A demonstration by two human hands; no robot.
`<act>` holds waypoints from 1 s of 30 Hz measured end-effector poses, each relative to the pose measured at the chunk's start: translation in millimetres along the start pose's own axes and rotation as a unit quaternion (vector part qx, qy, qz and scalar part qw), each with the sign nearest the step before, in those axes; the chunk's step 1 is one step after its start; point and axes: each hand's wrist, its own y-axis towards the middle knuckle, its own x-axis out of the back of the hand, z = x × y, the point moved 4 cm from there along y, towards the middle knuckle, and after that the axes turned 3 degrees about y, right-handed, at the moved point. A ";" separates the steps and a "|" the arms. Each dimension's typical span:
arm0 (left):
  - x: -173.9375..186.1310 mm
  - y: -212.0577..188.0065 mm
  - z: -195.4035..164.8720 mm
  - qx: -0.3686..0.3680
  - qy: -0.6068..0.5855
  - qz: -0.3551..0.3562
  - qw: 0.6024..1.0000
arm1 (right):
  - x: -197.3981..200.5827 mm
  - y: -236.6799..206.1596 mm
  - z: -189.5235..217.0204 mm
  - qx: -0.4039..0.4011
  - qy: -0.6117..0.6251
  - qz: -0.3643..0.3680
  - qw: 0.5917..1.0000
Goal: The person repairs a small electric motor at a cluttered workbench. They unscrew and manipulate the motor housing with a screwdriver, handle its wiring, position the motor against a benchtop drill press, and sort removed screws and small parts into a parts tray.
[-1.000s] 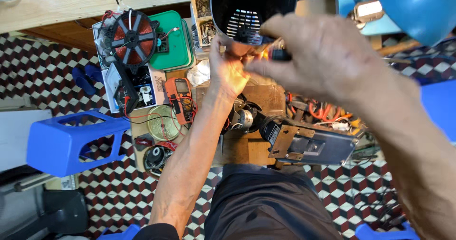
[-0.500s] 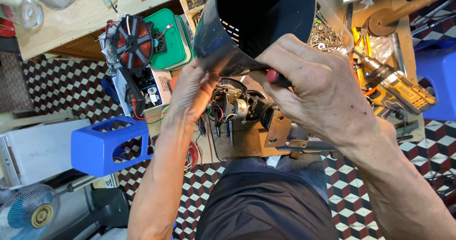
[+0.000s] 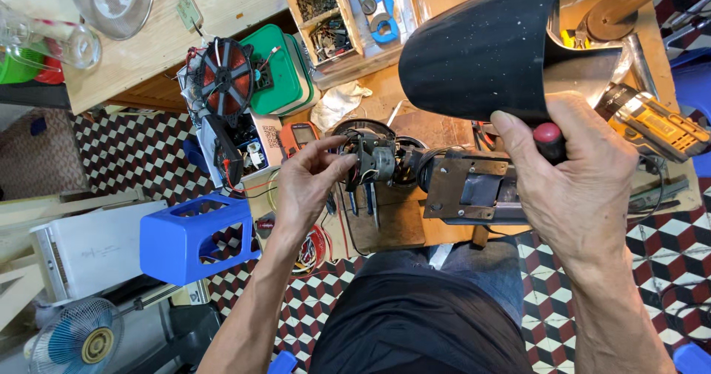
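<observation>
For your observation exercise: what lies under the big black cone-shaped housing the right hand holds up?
Under the black housing only workbench edges show; the rest is covered. Right hand grips its rim.
</observation>
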 end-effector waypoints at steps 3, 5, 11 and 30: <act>-2.1 -0.2 -6.1 -0.006 0.004 -0.002 1.000 | 1.7 -6.7 -4.1 -0.002 0.020 -0.008 1.000; -2.5 -2.8 -13.3 -0.020 -0.002 -0.002 1.000 | 3.7 -8.9 -5.1 -0.009 0.026 -0.012 1.000; -15.8 -6.9 -32.4 -0.040 0.111 0.012 0.993 | 8.3 -9.5 -0.3 0.011 -0.010 -0.016 1.000; -29.6 -8.3 -52.8 -0.179 0.249 -0.001 0.952 | 32.6 -24.7 1.3 -0.002 -0.080 -0.080 0.994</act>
